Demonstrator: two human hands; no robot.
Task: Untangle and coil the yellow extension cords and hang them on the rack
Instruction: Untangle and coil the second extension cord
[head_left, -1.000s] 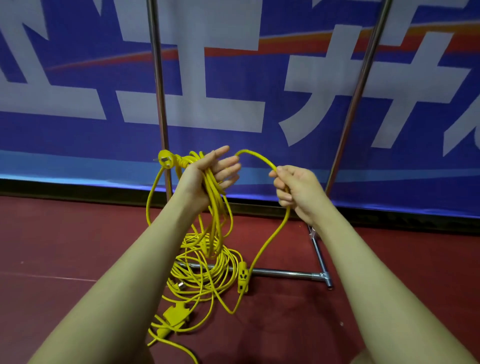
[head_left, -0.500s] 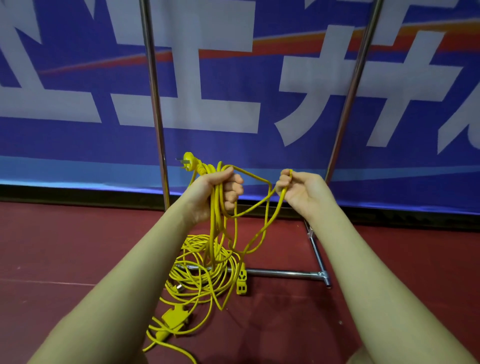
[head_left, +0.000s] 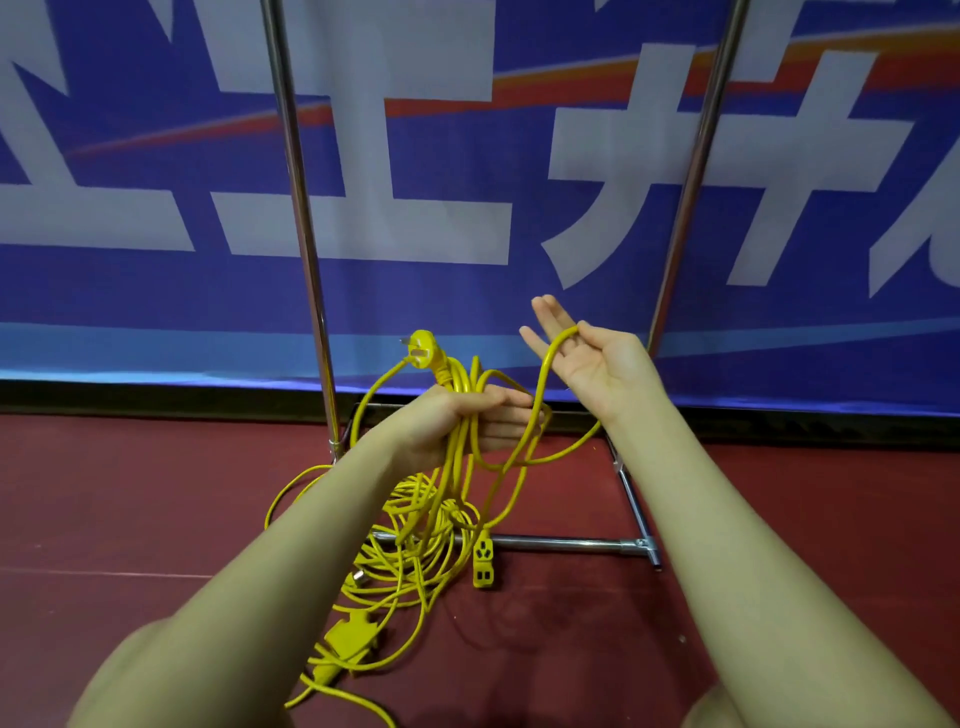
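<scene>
My left hand (head_left: 457, 423) grips a bundle of yellow cord loops (head_left: 460, 384), and a yellow plug (head_left: 423, 352) sticks up above its knuckles. My right hand (head_left: 587, 353) is raised palm up with fingers spread; one strand of the cord lies over the palm under the thumb and loops down toward the left hand. More yellow cord lies tangled in a pile (head_left: 415, 545) on the red floor below. A yellow socket end (head_left: 483, 564) hangs beside the pile. A second connector (head_left: 350, 636) lies on the floor nearer me.
The chrome rack has two uprights (head_left: 298, 208) (head_left: 696, 156) and a low base bar (head_left: 566, 544) on the floor. Behind it a blue banner (head_left: 467, 156) with white characters covers the wall. Red floor (head_left: 779, 519) spreads to the right.
My right hand has opened from a fist around the strand and risen, palm up. The left hand keeps its grip on the loops, and the hanging socket end has shifted a little.
</scene>
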